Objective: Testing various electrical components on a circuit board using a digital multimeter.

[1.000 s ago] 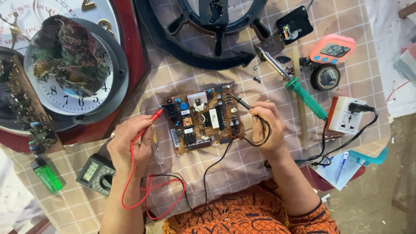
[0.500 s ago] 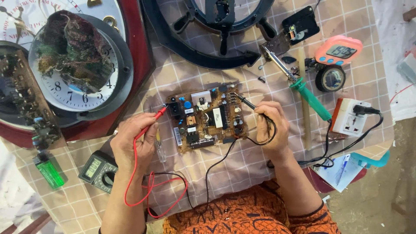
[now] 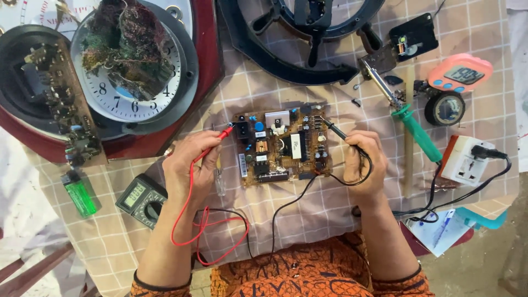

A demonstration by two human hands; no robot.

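Circuit board (image 3: 280,147): lies flat between both hands, long axis left-right. Left hand (image 3: 190,168) grips red probe (image 3: 224,133); right hand (image 3: 364,165) grips black probe (image 3: 334,130); tips touching opposite ends.

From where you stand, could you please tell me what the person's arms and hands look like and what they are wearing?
Both hands, the left hand and the right hand, are bare, with no gloves, rings or watch visible. The forearms are bare as well. The sleeves end low on the forearms, in orange cloth with a dark pattern and a dark edge.
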